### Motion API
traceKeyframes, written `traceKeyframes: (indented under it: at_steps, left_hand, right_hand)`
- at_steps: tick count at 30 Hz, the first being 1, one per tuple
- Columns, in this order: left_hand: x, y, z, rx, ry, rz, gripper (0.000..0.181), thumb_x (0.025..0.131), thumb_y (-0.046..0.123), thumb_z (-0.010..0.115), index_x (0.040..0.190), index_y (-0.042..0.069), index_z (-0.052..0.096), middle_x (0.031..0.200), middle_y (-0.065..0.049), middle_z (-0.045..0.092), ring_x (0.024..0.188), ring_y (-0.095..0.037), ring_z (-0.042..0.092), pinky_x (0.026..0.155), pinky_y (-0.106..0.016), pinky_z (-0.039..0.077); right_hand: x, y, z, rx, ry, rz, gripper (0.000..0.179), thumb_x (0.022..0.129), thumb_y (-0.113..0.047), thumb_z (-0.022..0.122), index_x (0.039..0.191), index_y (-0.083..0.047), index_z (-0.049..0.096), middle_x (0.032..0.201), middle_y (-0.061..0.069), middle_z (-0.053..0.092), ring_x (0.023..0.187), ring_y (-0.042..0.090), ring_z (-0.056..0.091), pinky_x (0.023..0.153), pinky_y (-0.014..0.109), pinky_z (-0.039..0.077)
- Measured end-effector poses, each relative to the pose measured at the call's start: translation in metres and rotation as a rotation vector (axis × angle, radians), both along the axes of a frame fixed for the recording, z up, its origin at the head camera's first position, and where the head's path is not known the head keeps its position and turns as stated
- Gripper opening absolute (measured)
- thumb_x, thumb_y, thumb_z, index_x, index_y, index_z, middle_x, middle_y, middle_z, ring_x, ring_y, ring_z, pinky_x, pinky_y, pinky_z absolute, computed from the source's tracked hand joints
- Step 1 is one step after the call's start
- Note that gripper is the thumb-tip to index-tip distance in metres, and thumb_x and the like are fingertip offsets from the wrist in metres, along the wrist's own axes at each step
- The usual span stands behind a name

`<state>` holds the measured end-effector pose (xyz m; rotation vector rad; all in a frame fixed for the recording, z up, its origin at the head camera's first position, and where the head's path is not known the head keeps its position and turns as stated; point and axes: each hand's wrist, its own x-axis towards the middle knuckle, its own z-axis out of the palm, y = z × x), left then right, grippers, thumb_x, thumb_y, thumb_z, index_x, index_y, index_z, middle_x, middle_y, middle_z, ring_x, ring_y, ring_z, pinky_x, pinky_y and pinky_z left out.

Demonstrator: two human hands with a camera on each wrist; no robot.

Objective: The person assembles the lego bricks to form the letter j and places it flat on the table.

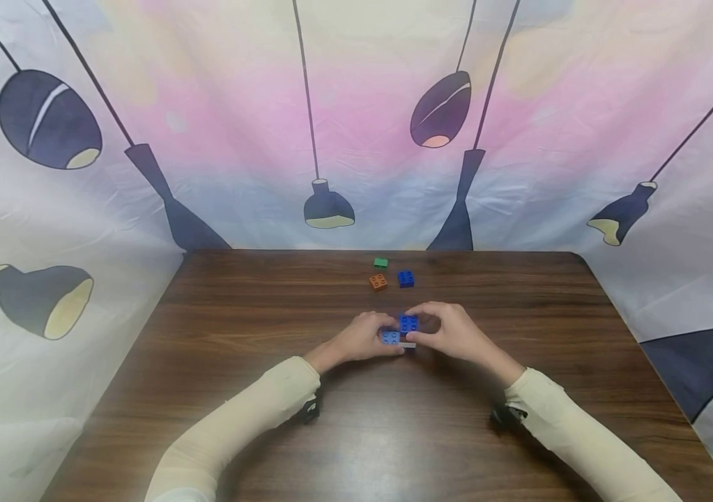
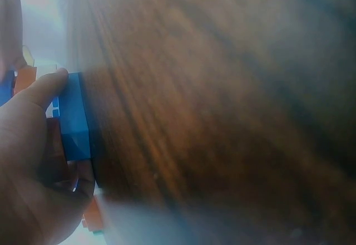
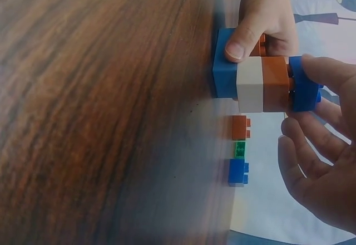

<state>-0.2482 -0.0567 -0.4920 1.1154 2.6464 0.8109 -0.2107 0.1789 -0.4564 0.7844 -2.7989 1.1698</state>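
My left hand (image 1: pixel 369 336) grips a small stack of toy building bricks by its long blue base brick (image 3: pixel 223 61), thumb along the base's side. On that base, a white brick (image 3: pixel 250 83) carries an orange brick (image 3: pixel 275 83). A light blue brick (image 1: pixel 390 337) shows beside the left fingers in the head view; another orange piece is partly hidden by that hand. Between thumb and fingers, my right hand (image 1: pixel 454 333) pinches a dark blue brick (image 3: pixel 303 83). It sits slightly tilted over the orange brick's studs, with a narrow gap showing.
Farther back on the wooden table (image 1: pixel 256 293) lie three loose bricks: a small green brick (image 1: pixel 380 263), an orange brick (image 1: pixel 378 282) and a blue brick (image 1: pixel 405 279). A printed cloth with lamp drawings (image 1: pixel 329 206) hangs behind the table and along its sides.
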Motion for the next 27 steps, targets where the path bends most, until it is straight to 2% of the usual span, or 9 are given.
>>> traceKeyframes:
  at_steps: [13, 20, 27]
  left_hand:
    - [-0.0005, 0.0000, -0.0002, -0.003, 0.005, 0.000, 0.045, 0.091, 0.040, 0.077, 0.123, 0.009, 0.071, 0.114, -0.001, 0.073, 0.099, -0.012, 0.062, 0.087, -0.029, 0.049]
    - [-0.0001, -0.0002, 0.0007, -0.005, 0.016, 0.002, 0.045, 0.090, 0.040, 0.078, 0.122, 0.009, 0.071, 0.113, -0.001, 0.073, 0.097, -0.011, 0.062, 0.086, -0.029, 0.049]
    - [-0.0002, -0.0001, 0.0001, -0.002, -0.001, 0.002, 0.045, 0.091, 0.041, 0.078, 0.122, 0.010, 0.071, 0.114, -0.001, 0.073, 0.098, -0.012, 0.062, 0.086, -0.029, 0.050]
  right_hand:
    - [-0.0009, -0.0007, 0.0008, 0.019, -0.008, -0.010, 0.037, 0.088, -0.031, 0.082, 0.121, -0.015, 0.074, 0.117, 0.002, 0.074, 0.101, 0.017, 0.069, 0.080, 0.034, 0.058]
    - [-0.0052, -0.0010, 0.0033, 0.061, 0.011, 0.009, 0.037, 0.087, -0.031, 0.083, 0.119, -0.013, 0.076, 0.116, 0.002, 0.075, 0.110, 0.023, 0.069, 0.090, 0.044, 0.056]
    - [-0.0055, -0.0011, 0.0071, 0.090, 0.005, 0.022, 0.036, 0.088, -0.031, 0.082, 0.119, -0.013, 0.076, 0.116, 0.001, 0.076, 0.110, 0.022, 0.069, 0.091, 0.045, 0.056]
